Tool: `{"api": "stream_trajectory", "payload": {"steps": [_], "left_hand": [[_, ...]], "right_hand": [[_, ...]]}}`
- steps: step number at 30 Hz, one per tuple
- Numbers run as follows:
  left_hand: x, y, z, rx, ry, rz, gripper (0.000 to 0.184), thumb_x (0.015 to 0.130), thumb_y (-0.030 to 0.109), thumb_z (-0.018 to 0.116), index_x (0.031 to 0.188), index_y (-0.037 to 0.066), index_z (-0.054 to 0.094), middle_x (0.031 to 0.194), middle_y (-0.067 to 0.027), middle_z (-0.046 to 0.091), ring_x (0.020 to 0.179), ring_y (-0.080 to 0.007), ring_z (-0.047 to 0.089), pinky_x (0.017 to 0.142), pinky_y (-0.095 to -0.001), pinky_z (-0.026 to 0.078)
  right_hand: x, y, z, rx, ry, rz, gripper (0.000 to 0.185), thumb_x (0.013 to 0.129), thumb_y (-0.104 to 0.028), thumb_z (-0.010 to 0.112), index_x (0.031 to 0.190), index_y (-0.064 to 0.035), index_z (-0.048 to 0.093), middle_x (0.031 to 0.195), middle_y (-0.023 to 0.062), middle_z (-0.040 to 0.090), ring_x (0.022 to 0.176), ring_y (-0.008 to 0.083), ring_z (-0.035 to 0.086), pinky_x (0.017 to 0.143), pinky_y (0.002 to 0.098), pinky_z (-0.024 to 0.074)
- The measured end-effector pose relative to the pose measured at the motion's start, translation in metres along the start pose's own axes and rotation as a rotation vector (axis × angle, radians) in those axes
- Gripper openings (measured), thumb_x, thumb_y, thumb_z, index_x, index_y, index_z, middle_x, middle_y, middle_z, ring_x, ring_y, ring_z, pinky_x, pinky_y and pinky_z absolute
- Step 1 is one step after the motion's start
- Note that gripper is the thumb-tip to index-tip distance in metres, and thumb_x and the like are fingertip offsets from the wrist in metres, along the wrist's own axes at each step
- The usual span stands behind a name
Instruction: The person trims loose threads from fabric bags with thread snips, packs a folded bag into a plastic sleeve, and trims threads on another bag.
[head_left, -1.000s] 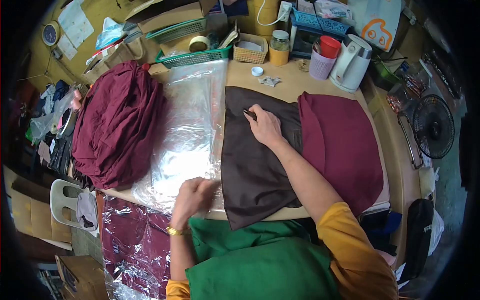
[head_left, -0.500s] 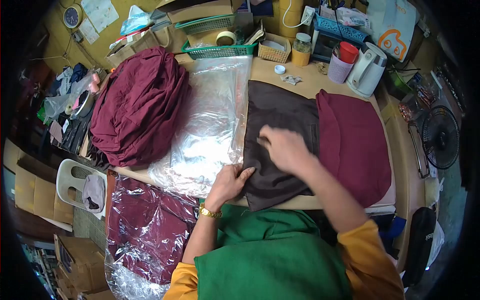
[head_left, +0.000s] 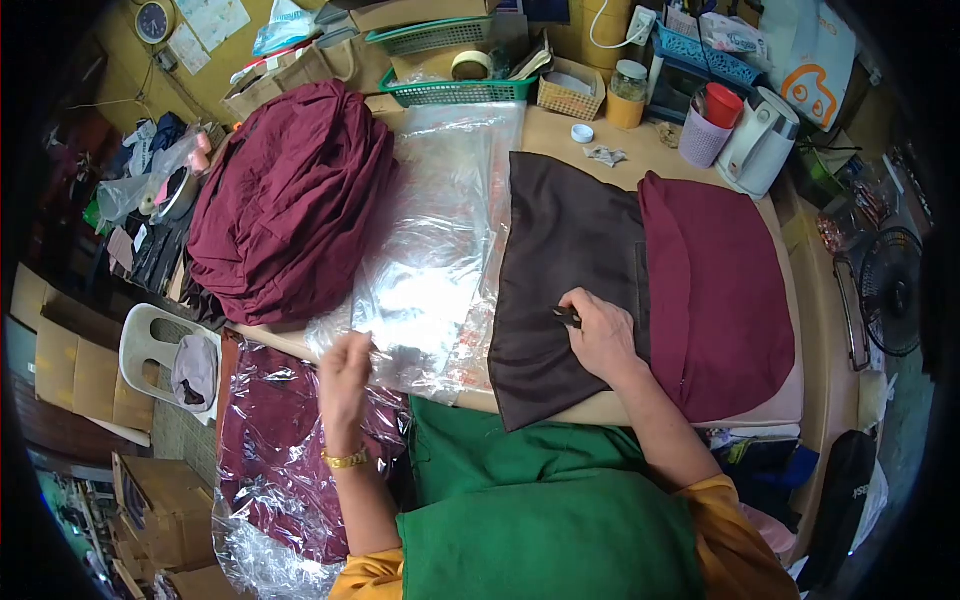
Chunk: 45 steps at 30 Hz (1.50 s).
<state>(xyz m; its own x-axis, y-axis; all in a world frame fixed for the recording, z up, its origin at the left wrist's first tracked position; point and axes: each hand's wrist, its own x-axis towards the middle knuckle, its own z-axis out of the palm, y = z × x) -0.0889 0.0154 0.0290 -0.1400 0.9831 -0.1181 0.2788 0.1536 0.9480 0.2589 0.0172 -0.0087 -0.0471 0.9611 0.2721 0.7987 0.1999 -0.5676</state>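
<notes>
My right hand (head_left: 606,338) is closed around a small black tool (head_left: 567,316), whose exact kind is mostly hidden by the fingers. It rests over a dark brown cloth (head_left: 565,235) spread on the table, attached along or lying against a folded maroon cloth (head_left: 725,290). My left hand (head_left: 346,385), slightly blurred, is held with curled fingers above the table's front edge. Whatever it might hold does not show. Below it are clear plastic bags (head_left: 430,280) and a plastic-wrapped maroon bundle (head_left: 285,460).
A big heap of maroon cloth (head_left: 290,210) sits at the left. Along the back stand a green basket (head_left: 460,92), a jar (head_left: 628,95), a lilac cup (head_left: 703,138) and a white kettle (head_left: 757,145). A white chair (head_left: 140,355) is at left, a fan (head_left: 890,290) at right.
My left hand has let go of the brown cloth's edge and moved left over the plastic. My right hand has come nearer and the black tool now shows. The view has shifted slightly.
</notes>
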Motion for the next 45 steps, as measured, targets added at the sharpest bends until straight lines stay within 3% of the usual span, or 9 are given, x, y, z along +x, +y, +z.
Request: {"api": "stream_trajectory", "payload": {"steps": [2, 6, 10, 18, 23, 26, 29, 36, 45], "left_hand": [[0.000, 0.003, 0.006, -0.053, 0.253, 0.258, 0.030, 0.100, 0.031, 0.061, 0.113, 0.003, 0.063, 0.092, -0.0008, 0.064, 0.068, -0.0046, 0.054, 0.053, -0.0189, 0.039], [-0.026, 0.044, 0.052, -0.071, -0.193, -0.060, 0.038, 0.102, 0.030, 0.056, 0.129, 0.003, 0.055, 0.103, -0.0076, 0.069, 0.070, -0.0088, 0.064, 0.053, -0.0228, 0.045], [-0.035, 0.016, 0.113, 0.308, -0.560, 0.143, 0.041, 0.096, 0.033, 0.066, 0.082, -0.005, 0.059, 0.059, -0.0169, 0.047, 0.055, -0.0201, 0.041, 0.056, -0.0405, 0.040], [-0.038, 0.020, 0.099, 0.266, -0.453, 0.125, 0.036, 0.100, 0.027, 0.056, 0.079, -0.001, 0.063, 0.061, -0.0162, 0.056, 0.055, -0.0274, 0.049, 0.060, -0.0395, 0.044], [-0.025, 0.004, 0.053, 0.353, -0.305, -0.005, 0.036, 0.102, 0.026, 0.053, 0.076, 0.002, 0.063, 0.071, -0.0121, 0.064, 0.062, -0.0155, 0.055, 0.061, -0.0342, 0.044], [-0.027, -0.007, 0.061, 0.309, -0.180, 0.276, 0.039, 0.104, 0.027, 0.052, 0.074, 0.003, 0.061, 0.089, -0.0104, 0.069, 0.073, -0.0112, 0.058, 0.063, -0.0288, 0.045], [-0.032, -0.004, 0.081, -0.789, -0.409, -0.015, 0.040, 0.106, 0.035, 0.049, 0.079, 0.006, 0.059, 0.103, -0.0081, 0.069, 0.080, -0.0078, 0.061, 0.069, -0.0223, 0.051], [-0.037, -0.003, 0.085, -0.808, -0.500, 0.001, 0.036, 0.106, 0.030, 0.049, 0.083, 0.004, 0.057, 0.099, -0.0127, 0.065, 0.083, -0.0141, 0.063, 0.073, -0.0241, 0.051], [-0.042, 0.010, 0.086, -0.742, -0.497, 0.006, 0.039, 0.107, 0.032, 0.046, 0.082, 0.005, 0.058, 0.096, -0.0105, 0.063, 0.083, -0.0147, 0.060, 0.079, -0.0270, 0.049]], "right_hand": [[0.000, 0.001, 0.002, -0.004, -0.006, -0.006, 0.015, 0.084, -0.007, 0.065, 0.097, -0.0080, 0.058, 0.089, 0.0101, 0.068, 0.084, 0.0346, 0.067, 0.073, 0.0475, 0.0501], [0.000, -0.001, 0.003, -0.008, 0.034, -0.008, 0.016, 0.084, -0.005, 0.065, 0.099, -0.0075, 0.058, 0.087, 0.0121, 0.068, 0.082, 0.0358, 0.067, 0.070, 0.0469, 0.0496], [0.008, 0.006, -0.003, -0.047, 0.097, 0.050, 0.015, 0.087, -0.005, 0.065, 0.100, -0.0064, 0.059, 0.087, 0.0150, 0.068, 0.080, 0.0364, 0.067, 0.068, 0.0458, 0.0493], [-0.011, -0.014, 0.009, 0.041, 0.023, -0.095, 0.022, 0.081, -0.004, 0.070, 0.101, -0.0061, 0.060, 0.076, 0.0136, 0.066, 0.072, 0.0333, 0.067, 0.064, 0.0415, 0.0489], [-0.007, -0.010, 0.008, 0.078, -0.036, -0.014, 0.024, 0.079, -0.005, 0.070, 0.101, -0.0073, 0.060, 0.077, 0.0115, 0.067, 0.073, 0.0324, 0.067, 0.067, 0.0433, 0.0496], [-0.009, -0.008, 0.011, 0.046, -0.057, -0.036, 0.026, 0.080, -0.009, 0.072, 0.102, -0.0081, 0.059, 0.077, 0.0096, 0.067, 0.074, 0.0319, 0.067, 0.069, 0.0437, 0.0504], [-0.010, -0.012, 0.007, 0.070, -0.071, -0.016, 0.029, 0.082, -0.015, 0.074, 0.106, -0.0085, 0.060, 0.081, 0.0096, 0.067, 0.076, 0.0314, 0.067, 0.069, 0.0435, 0.0504], [-0.009, -0.045, -0.029, 0.112, -0.132, -0.121, 0.029, 0.083, -0.021, 0.075, 0.108, -0.0083, 0.068, 0.102, 0.0081, 0.058, 0.091, 0.0253, 0.064, 0.078, 0.0390, 0.0494], [-0.005, -0.095, -0.035, -0.085, -0.121, -0.353, 0.023, 0.071, -0.013, 0.080, 0.090, -0.0083, 0.068, 0.087, 0.0045, 0.053, 0.074, 0.0208, 0.060, 0.067, 0.0354, 0.0417]]}}
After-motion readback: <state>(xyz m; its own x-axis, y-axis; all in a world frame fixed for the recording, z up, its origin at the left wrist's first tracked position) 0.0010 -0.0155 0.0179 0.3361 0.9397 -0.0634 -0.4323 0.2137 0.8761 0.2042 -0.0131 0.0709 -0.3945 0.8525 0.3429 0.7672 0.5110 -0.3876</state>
